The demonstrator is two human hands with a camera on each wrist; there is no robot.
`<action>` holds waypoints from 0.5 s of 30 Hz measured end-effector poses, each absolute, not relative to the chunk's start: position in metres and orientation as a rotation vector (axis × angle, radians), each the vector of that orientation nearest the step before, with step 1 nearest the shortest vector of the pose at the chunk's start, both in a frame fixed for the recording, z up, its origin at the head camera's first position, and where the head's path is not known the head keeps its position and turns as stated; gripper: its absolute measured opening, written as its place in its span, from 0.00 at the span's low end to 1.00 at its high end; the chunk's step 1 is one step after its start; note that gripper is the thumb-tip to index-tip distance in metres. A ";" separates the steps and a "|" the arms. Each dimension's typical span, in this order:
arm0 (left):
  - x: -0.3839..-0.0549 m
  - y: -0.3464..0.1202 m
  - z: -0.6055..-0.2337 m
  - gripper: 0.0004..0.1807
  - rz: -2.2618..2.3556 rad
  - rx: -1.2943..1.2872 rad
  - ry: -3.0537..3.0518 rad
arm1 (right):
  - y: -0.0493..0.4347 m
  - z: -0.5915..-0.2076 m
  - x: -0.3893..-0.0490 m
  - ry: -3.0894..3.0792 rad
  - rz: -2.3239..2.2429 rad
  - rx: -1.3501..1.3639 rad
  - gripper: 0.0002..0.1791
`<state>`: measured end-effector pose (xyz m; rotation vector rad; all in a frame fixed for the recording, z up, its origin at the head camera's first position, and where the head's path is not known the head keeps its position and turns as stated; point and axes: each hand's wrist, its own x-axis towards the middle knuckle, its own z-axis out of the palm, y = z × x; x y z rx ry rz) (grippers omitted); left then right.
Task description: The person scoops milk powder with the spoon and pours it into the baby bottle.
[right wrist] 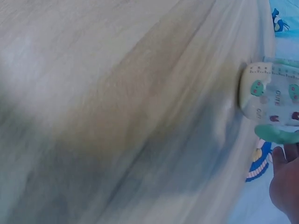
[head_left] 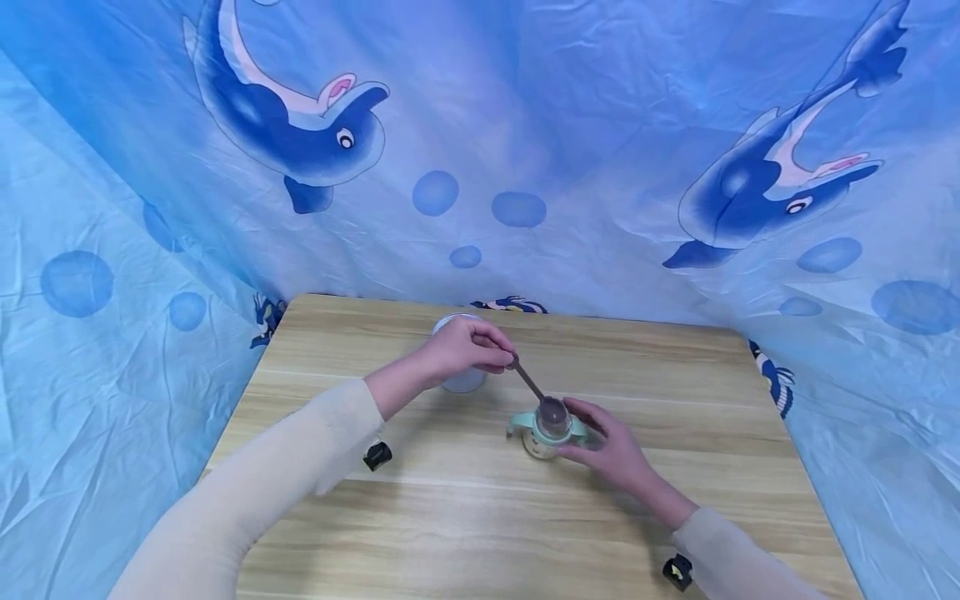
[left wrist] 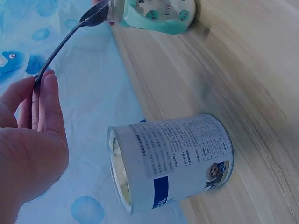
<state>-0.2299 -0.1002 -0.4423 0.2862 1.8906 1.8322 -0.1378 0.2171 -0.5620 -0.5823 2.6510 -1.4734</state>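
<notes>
My left hand (head_left: pixel 472 346) pinches the end of a dark spoon's handle (head_left: pixel 529 381) between thumb and fingers. In the left wrist view the spoon's bowl (left wrist: pixel 97 14) is tilted at the mouth of a baby bottle. That clear baby bottle (head_left: pixel 538 447) stands upright on the table, with mint-green side handles and a printed "CUTE" pattern. Fingers and thumb of my right hand (head_left: pixel 617 452) grip it around the neck and one handle (right wrist: pixel 275 134). Under my left forearm and hand, partly hidden, stands an open white can (left wrist: pixel 173 161) with pale contents inside its rim.
The wooden table (head_left: pixel 420 533) ends at a blue curtain (head_left: pixel 600 275) printed with dolphins, which hangs behind it and along both sides. A small black device (head_left: pixel 377 455) sits at the left wrist, and another (head_left: pixel 678 572) at the right.
</notes>
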 end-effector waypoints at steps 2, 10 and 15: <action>-0.230 -0.102 -0.440 0.12 1.845 0.255 1.878 | 0.221 -0.558 -0.138 2.647 -1.481 -0.602 0.46; -0.230 -0.116 -0.429 0.12 1.926 0.131 1.807 | 0.228 -0.529 -0.145 2.491 -1.723 -0.714 0.34; -0.233 -0.131 -0.419 0.13 1.984 0.080 1.817 | 0.225 -0.506 -0.162 2.501 -1.702 -0.801 0.35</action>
